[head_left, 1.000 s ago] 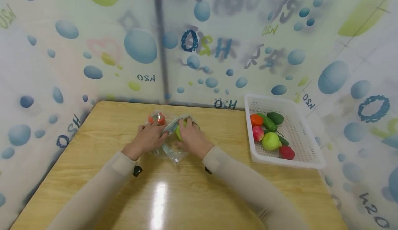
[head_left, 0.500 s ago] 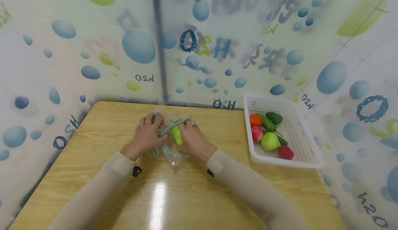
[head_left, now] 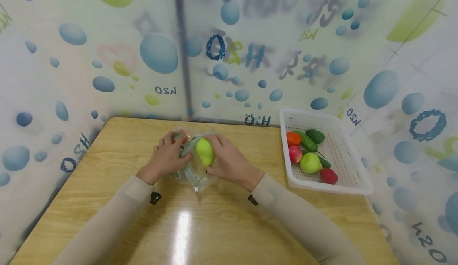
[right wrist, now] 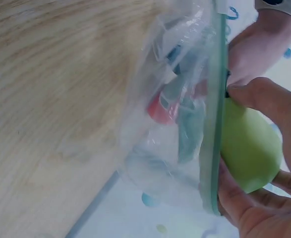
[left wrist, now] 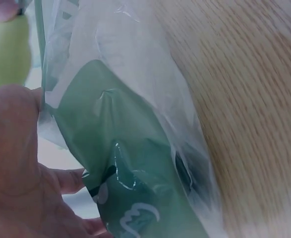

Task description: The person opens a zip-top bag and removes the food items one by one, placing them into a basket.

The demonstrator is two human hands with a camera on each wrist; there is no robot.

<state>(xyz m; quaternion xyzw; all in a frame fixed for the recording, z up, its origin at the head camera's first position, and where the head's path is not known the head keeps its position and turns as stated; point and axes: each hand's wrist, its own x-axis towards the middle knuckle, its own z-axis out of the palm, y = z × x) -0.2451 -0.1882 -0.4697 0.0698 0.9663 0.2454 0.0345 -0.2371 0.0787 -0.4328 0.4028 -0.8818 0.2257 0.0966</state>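
A clear plastic zip bag (left wrist: pixel 110 114) with green print lies on the wooden table, its mint-green edge strip (right wrist: pixel 212 124) plain in the right wrist view. My right hand (head_left: pixel 230 159) grips a yellow-green pear (head_left: pixel 205 152) between thumb and fingers, right at that edge. The pear's far side is covered by my fingers. My left hand (head_left: pixel 166 157) holds the left part of the bag, with some fingertips hidden behind the printed film. By the left fingers shows a round red fruit or vegetable (head_left: pixel 183 136), partly seen through the bag's film.
To the right stands a white plastic basket (head_left: pixel 352 165). Inside are a cucumber (head_left: pixel 307 141), a dark green fruit (head_left: pixel 315 136), a yellow-green pear (head_left: pixel 310 163) and several red and orange pieces. A patterned curtain (head_left: pixel 229 90) borders the table's back edge.
The pear, mostly covered by my right hand before, now shows almost whole. My right hand has turned and shifted slightly right with it. My left hand has moved a little left along the bag.
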